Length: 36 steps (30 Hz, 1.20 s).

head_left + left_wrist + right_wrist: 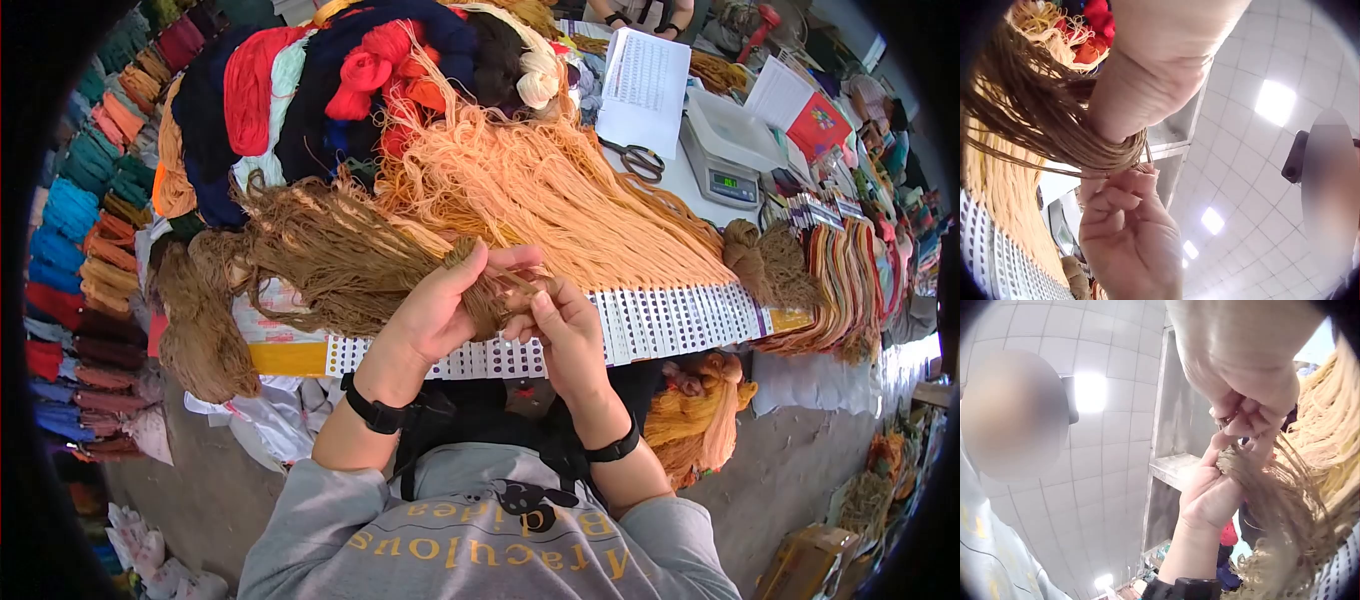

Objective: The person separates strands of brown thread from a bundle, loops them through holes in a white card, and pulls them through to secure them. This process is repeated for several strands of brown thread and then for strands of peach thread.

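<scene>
A long brown yarn bundle (340,250) stretches from the left side of the table to the hands. The left hand (440,310) grips its looped end, which wraps round the fingers; the left wrist view shows the brown strands (1054,119) bent round the left hand (1147,81). At the same loop the right hand (572,335) pinches a few strands between thumb and fingers. In the right wrist view the right hand (1241,362) meets the left hand (1210,494) at the gathered brown yarn (1241,465). Fingers partly hide the pinched strands.
Peach yarn (560,200) is fanned over a white perforated strip (670,320) along the front edge. Behind lie red yarn (250,90) and dark skeins. Scissors (640,162), a printed sheet (645,90) and a digital scale (725,150) are at the right. Another brown skein (205,330) hangs at the left.
</scene>
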Each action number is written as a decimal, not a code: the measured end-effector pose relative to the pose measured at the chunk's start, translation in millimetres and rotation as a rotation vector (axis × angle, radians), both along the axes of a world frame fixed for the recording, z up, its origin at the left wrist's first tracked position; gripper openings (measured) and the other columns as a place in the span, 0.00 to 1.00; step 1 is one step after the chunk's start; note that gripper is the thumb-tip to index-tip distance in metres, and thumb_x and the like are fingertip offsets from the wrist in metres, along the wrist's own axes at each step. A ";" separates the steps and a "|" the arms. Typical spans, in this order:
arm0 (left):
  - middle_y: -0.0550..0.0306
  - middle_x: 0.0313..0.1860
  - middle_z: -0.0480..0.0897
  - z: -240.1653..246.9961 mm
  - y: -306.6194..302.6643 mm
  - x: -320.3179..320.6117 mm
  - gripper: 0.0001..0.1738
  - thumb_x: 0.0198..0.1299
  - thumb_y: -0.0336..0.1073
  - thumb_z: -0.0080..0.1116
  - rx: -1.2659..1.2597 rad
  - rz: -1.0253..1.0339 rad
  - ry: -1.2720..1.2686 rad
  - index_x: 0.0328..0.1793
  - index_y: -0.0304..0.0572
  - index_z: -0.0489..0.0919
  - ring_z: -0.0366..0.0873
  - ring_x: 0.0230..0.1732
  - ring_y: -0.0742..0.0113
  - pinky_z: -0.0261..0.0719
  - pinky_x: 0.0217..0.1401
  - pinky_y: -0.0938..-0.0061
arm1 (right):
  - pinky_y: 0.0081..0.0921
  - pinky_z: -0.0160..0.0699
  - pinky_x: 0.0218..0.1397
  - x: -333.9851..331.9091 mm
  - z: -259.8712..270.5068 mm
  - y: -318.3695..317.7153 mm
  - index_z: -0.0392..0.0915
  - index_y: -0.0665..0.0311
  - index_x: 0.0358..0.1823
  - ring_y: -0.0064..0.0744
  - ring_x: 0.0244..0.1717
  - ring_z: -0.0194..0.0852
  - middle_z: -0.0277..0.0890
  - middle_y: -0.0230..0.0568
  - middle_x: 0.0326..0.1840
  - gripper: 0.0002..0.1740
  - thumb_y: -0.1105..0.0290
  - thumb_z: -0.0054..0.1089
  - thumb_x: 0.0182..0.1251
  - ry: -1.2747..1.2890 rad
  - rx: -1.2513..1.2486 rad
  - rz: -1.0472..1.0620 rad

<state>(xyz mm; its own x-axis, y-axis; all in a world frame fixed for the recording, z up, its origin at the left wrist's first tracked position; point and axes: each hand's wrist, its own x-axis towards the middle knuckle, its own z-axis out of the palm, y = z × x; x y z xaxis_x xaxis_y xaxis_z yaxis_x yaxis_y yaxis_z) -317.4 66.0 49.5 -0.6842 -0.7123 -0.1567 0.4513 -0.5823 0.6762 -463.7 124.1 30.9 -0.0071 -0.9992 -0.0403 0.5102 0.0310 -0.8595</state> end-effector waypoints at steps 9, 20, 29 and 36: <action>0.62 0.36 0.77 6.6 -4.5 15.3 0.26 0.72 0.49 0.36 -0.206 0.194 -0.258 0.60 0.35 0.74 0.74 0.30 0.76 0.78 0.39 0.77 | 0.19 0.71 0.26 -11.2 -12.7 1.6 0.65 0.64 0.34 0.28 0.20 0.73 0.73 0.39 0.23 0.13 0.64 0.41 0.75 -0.035 0.012 0.040; 0.63 0.25 0.73 15.2 1.5 8.9 0.27 0.73 0.50 0.33 -0.074 0.202 -0.218 0.60 0.36 0.73 0.71 0.27 0.75 0.75 0.36 0.75 | 0.19 0.71 0.26 -12.0 -11.6 2.5 0.65 0.64 0.33 0.27 0.19 0.73 0.72 0.39 0.21 0.13 0.64 0.39 0.75 0.015 0.011 0.024; 0.63 0.27 0.72 7.7 -0.6 7.9 0.26 0.72 0.49 0.35 -0.059 0.150 -0.056 0.61 0.36 0.71 0.66 0.22 0.78 0.73 0.29 0.80 | 0.18 0.70 0.26 -10.0 -6.9 5.5 0.65 0.64 0.33 0.25 0.19 0.72 0.73 0.38 0.21 0.14 0.63 0.38 0.76 0.106 -0.021 -0.007; 0.64 0.35 0.73 17.5 0.2 6.9 0.26 0.72 0.49 0.36 -0.007 0.176 -0.079 0.62 0.34 0.70 0.64 0.24 0.81 0.65 0.23 0.86 | 0.18 0.71 0.25 -9.7 -8.5 5.0 0.65 0.64 0.33 0.25 0.19 0.72 0.73 0.38 0.21 0.14 0.63 0.39 0.76 0.111 -0.038 -0.005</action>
